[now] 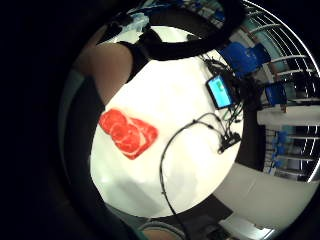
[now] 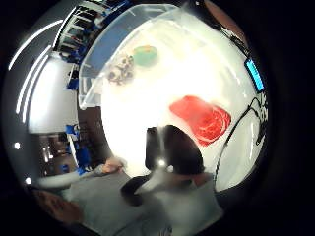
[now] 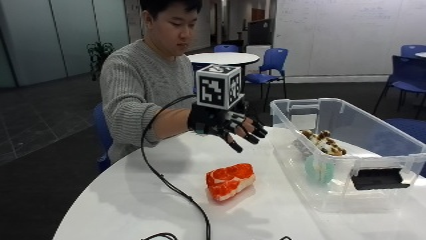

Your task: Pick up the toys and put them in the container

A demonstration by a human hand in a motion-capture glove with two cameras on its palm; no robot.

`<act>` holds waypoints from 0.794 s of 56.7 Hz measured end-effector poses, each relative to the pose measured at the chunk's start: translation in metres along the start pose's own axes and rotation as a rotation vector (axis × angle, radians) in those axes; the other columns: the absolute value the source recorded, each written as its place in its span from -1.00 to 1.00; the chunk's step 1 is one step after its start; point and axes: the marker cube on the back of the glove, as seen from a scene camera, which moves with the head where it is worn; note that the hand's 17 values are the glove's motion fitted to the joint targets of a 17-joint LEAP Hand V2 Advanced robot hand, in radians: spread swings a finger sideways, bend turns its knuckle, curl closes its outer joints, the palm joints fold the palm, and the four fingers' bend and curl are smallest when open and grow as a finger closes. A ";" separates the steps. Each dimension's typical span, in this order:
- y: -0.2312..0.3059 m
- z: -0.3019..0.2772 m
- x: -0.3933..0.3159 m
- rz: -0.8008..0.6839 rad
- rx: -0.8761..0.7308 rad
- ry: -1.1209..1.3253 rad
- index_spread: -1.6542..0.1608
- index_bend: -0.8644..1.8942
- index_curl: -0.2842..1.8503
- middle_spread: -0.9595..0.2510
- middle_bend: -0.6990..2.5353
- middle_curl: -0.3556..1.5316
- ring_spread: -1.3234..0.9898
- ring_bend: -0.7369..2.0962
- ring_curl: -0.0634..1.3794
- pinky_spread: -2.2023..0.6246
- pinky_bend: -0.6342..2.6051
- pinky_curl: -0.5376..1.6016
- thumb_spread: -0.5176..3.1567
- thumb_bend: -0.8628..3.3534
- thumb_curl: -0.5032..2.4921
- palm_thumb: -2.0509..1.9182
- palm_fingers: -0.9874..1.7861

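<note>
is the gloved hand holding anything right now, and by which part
Nothing. The gloved right hand hovers open above the table, apart from the red meat toy lying below it.

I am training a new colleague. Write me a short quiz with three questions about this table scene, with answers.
1. True or false: the gloved right hand is holding the red meat toy.
2. Where is the red meat toy? A) in the clear container B) on the white table C) on the floor
3. Fill in: the toys already stored lie in the clear ____.

Key:
1. False; the hand hovers above the table with fingers spread, apart from the toy.
2. B
3. container; a green toy and a brown-and-white toy lie there.
</note>
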 end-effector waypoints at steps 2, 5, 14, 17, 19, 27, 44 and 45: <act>0.001 0.011 0.000 -0.001 -0.015 0.010 0.41 -0.21 -0.44 0.26 -0.45 -0.19 -0.03 -0.17 -0.46 0.55 0.03 -0.20 0.02 -0.59 -0.47 0.04 -0.31; 0.004 0.036 -0.002 -0.009 -0.059 0.014 0.41 -0.22 -0.43 0.26 -0.46 -0.19 -0.02 -0.18 -0.46 0.56 0.02 -0.20 0.02 -0.59 -0.46 0.05 -0.30; 0.013 0.113 -0.009 0.004 -0.179 0.017 0.41 -0.24 -0.42 0.26 -0.46 -0.21 -0.01 -0.19 -0.47 0.56 0.02 -0.20 0.02 -0.59 -0.45 0.08 -0.30; 0.013 0.134 -0.007 0.026 -0.183 0.034 0.41 -0.26 -0.42 0.26 -0.46 -0.21 -0.01 -0.18 -0.46 0.56 0.02 -0.20 0.02 -0.59 -0.45 0.09 -0.29; 0.013 0.144 -0.005 0.039 -0.160 0.043 0.42 -0.27 -0.43 0.25 -0.45 -0.21 -0.01 -0.17 -0.46 0.56 0.02 -0.20 0.02 -0.59 -0.45 0.10 -0.29; 0.011 0.153 -0.004 0.036 -0.072 0.084 0.42 -0.32 -0.48 0.20 -0.38 -0.17 -0.06 -0.04 -0.41 0.56 0.00 -0.21 0.05 -0.57 -0.43 0.15 -0.22; 0.002 0.148 -0.002 0.034 0.118 0.055 0.39 -0.27 -0.54 0.12 -0.19 -0.06 -0.22 0.19 -0.28 0.44 0.00 -0.21 0.13 -0.52 -0.38 0.24 0.06; 0.001 0.146 -0.002 0.033 0.131 0.045 0.39 -0.26 -0.53 0.11 -0.19 -0.06 -0.22 0.19 -0.28 0.43 0.01 -0.21 0.12 -0.52 -0.37 0.25 0.08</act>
